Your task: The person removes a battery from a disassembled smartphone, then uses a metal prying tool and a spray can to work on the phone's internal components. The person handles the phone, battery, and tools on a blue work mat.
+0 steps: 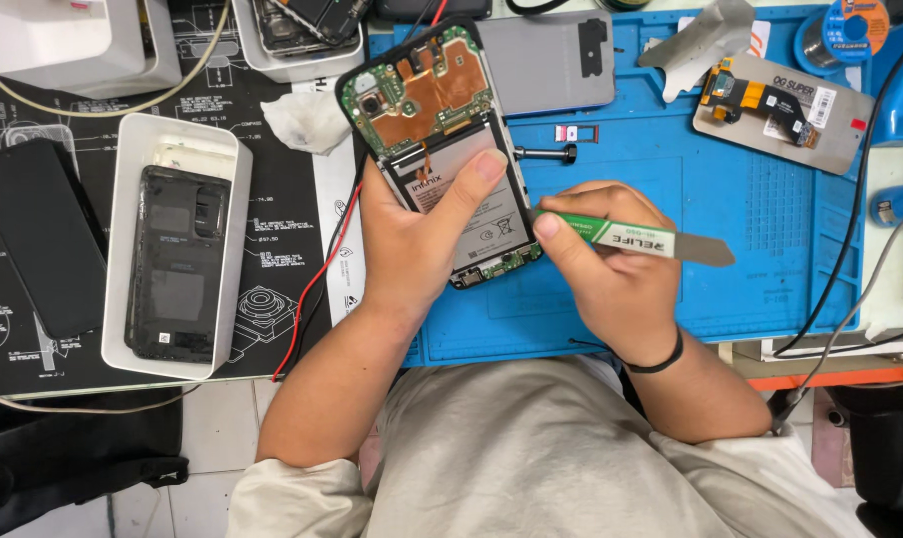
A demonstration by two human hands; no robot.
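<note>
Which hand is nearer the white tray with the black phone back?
Left. The left hand grips the opened phone just right of the white tray; the right hand, holding the pry tool, is farther right over the blue mat.

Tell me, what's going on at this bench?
A person is working on an opened phone. The left hand holds it above a blue mat, thumb pressed on the battery. The right hand holds a flat pry tool with its tip at the phone's right edge. The circuit board is exposed. A white tray to the left holds a black back cover.
</note>
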